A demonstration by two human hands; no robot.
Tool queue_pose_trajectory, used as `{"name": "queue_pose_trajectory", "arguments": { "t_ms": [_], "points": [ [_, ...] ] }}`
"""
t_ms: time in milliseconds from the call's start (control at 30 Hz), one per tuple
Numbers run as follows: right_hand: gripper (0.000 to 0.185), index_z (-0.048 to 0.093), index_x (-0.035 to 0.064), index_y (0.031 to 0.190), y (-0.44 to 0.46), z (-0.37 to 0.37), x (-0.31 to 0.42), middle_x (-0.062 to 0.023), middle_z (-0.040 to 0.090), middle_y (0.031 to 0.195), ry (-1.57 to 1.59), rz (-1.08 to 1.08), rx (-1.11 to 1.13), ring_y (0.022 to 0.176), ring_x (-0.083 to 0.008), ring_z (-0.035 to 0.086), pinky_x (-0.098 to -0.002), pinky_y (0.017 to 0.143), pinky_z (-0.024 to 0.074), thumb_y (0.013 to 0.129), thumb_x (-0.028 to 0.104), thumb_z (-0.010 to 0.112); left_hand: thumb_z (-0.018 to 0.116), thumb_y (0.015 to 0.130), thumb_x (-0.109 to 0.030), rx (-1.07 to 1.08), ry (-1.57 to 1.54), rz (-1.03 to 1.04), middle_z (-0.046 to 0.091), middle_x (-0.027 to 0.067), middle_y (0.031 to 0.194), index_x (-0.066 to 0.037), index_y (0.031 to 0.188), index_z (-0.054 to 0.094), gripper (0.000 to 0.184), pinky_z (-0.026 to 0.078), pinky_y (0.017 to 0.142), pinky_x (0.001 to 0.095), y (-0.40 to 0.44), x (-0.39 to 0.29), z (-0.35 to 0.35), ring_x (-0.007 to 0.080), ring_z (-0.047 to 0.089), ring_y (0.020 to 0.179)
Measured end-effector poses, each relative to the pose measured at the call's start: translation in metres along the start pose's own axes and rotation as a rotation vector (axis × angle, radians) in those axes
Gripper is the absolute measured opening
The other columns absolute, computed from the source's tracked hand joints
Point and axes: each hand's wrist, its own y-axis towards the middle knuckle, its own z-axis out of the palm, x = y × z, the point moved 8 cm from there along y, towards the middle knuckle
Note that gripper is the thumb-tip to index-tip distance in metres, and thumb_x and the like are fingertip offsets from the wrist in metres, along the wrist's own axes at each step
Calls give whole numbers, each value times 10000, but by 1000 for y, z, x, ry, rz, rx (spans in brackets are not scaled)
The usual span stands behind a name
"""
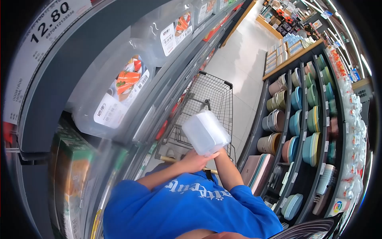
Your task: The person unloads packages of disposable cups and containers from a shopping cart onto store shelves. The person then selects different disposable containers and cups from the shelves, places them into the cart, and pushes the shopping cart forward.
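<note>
A translucent white plastic container (205, 132) is held up in front of my blue shirt, above the near end of a wire shopping cart (209, 93). My left hand (195, 160) is closed on the container's lower edge. Behind the container and near its lower right corner is my right hand (220, 154), mostly hidden, so its fingers do not show clearly. Similar containers with food-picture labels (119, 93) stand on the shelf at the left.
A price label (49, 30) lines the left shelf edge. Green and orange boxes (73, 171) sit lower down. Shelves at the right hold stacked bowls (274, 119) and basins (311, 149). The tiled aisle floor (244, 59) runs forward between the shelves.
</note>
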Motion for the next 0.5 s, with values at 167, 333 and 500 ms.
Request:
{"name": "queue_pose_trajectory", "arguments": {
  "t_ms": [167,333,500],
  "points": [
    [425,464,56,1386,-11,-40,-17,-134,572,1349,36,7,44,1227,-298,574,-432,1027,484,1036,296,441,638,886,-119,191,-97,98,536,207,1380,-183,1509,379,678,458,1023,496,-9,-7,15,403,524,1250],
    [445,475,58,1381,-12,-54,-6,-134,576,1346,39,-35,167,1218,-303,580,-443,1037,477,1043,344,423,654,907,-175,443,-562,-204,638,223,1230,-135,1462,460,589,478,1005,467,-15,-12,15,383,609,1153],
    [472,486,61,1376,-3,-64,0,-135,581,1343,92,-112,281,1208,-308,586,-453,1046,470,1050,392,406,714,879,-255,-224,-429,-236,447,234,1464,-106,1478,435,677,384,1107,449,-19,20,-32,379,449,1353]
  ]
}}
